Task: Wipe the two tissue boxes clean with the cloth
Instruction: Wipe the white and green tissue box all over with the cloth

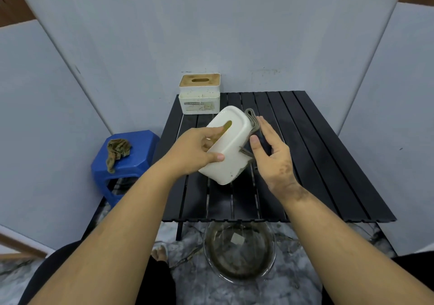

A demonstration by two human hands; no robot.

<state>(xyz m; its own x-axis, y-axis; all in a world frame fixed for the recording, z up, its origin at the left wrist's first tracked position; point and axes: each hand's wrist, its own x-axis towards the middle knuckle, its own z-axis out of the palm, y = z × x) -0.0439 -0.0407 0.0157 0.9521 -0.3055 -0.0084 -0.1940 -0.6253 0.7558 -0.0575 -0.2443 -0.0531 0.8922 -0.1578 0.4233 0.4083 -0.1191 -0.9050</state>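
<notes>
Left hand (197, 147) grips a speckled white box (229, 145); right hand (272, 154), fingers straight, presses a grey cloth (252, 119) against it. A second, stained box (199, 93) sits at 12 o'clock on the surface (317, 152). At 6 o'clock, a bowl (239, 253) of murky water.

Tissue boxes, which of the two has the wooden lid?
The speckled white tissue box standing at the black slatted table's far left corner; the rounded all-white tissue box gripped by the left hand has none.

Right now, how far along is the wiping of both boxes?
Nothing looks finished. The left hand grips the white tissue box while the right hand presses the grey cloth to its side; specks remain. The wood-lidded tissue box stands spotted, untouched.
</notes>
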